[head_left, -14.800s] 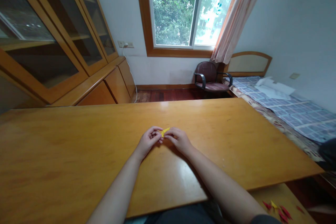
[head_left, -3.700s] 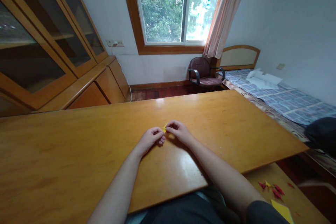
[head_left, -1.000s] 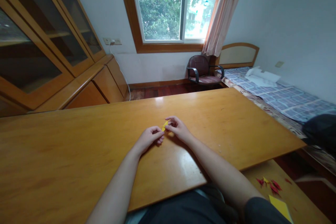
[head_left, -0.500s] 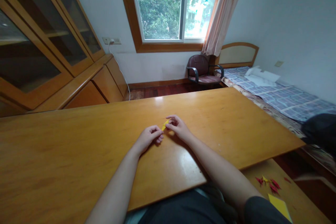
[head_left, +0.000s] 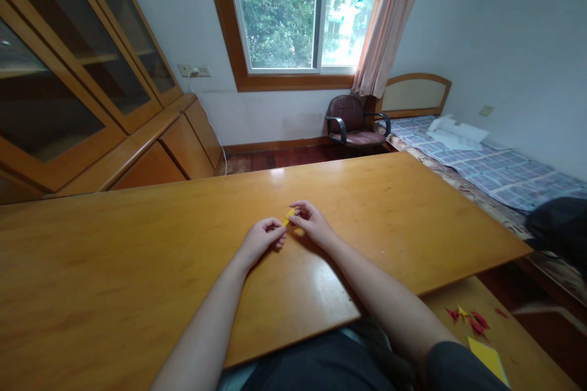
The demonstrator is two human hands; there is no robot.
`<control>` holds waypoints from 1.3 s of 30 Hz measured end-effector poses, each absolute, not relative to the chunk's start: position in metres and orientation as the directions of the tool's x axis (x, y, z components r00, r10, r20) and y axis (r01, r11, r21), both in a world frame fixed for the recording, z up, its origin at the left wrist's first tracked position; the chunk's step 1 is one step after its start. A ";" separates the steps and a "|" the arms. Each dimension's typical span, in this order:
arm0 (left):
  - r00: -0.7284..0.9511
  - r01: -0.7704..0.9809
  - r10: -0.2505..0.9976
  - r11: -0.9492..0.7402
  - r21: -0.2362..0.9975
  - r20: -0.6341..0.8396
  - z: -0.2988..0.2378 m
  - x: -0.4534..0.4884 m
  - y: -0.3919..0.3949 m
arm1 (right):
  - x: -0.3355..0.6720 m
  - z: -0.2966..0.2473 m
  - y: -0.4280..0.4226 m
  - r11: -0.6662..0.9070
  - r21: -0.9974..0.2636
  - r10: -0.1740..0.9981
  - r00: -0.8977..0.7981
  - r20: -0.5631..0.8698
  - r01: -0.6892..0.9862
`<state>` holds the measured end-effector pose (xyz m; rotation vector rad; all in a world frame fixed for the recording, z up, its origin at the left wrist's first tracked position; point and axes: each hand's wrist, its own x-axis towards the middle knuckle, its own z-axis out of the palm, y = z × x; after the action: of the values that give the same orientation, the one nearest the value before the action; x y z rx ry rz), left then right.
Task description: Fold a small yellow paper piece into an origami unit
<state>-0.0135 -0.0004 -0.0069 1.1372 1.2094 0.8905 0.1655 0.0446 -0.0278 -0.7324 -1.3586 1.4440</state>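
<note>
Small folded yellow paper piece [head_left: 288, 218], held between two bare hands at a wooden table

Item: the piece, slim and slanting, sits near the middle of a glossy yellow-brown wooden table [head_left: 137, 250], raised to the fingertips; its exact folds are too small to tell.

Left hand [head_left: 263, 239]: thumb and forefinger pinching the lower end, the other fingers curled under.

Right hand [head_left: 312, 224]: thumb and bent fingers pinching the upper end, forefinger arched above it.

Edges: the far edge runs well beyond the hands; the near edge lies against the person's dark-clothed lap [head_left: 316, 366]; the right edge slants down to a corner well apart from the right hand. The widest stretch of tabletop extends leftward from the left hand. The two forearms close off the near side.

Surroundings: at lower right, a lower wooden surface [head_left: 438, 308] bears small folded red paper pieces [head_left: 480, 320], one small folded yellow paper figure [head_left: 463, 311] among them, and a flat yellow paper sheet [head_left: 487, 359], partly behind a dark sleeve [head_left: 458, 369]. Beyond the far edge stand a maroon armchair with black arms [head_left: 351, 123] and, left, a glass-doored wooden cabinet [head_left: 158, 162]. A bed with blue checked cover [head_left: 499, 171] flanks the right edge, a black bulky object [head_left: 559, 229] near the corner.
</note>
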 end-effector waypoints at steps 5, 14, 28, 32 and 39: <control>0.151 0.040 0.965 0.212 0.977 -0.215 -0.011 -0.013 0.001 | 0.166 -0.029 0.045 0.123 -0.968 0.922 -0.334 0.193 -0.220; 0.114 0.057 0.972 0.199 0.978 -0.205 -0.011 -0.011 0.002 | 0.166 -0.027 0.043 0.133 -0.970 0.920 -0.340 0.198 -0.204; 0.137 0.007 0.969 0.205 0.979 -0.204 -0.010 -0.013 0.003 | 0.165 -0.027 0.044 0.118 -0.970 0.924 -0.334 0.185 -0.212; 0.147 -0.003 0.964 0.224 0.975 -0.221 -0.007 -0.013 0.002 | 0.165 -0.025 0.043 0.098 -0.972 0.924 -0.342 0.169 -0.215; 0.157 -0.021 0.963 0.227 0.974 -0.221 -0.006 -0.012 0.002 | 0.165 -0.025 0.043 0.076 -0.971 0.930 -0.335 0.152 -0.228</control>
<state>-0.0121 0.0019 -0.0061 1.0835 1.1670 0.9502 0.1646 0.0431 -0.0252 -0.7729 -1.3489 1.4660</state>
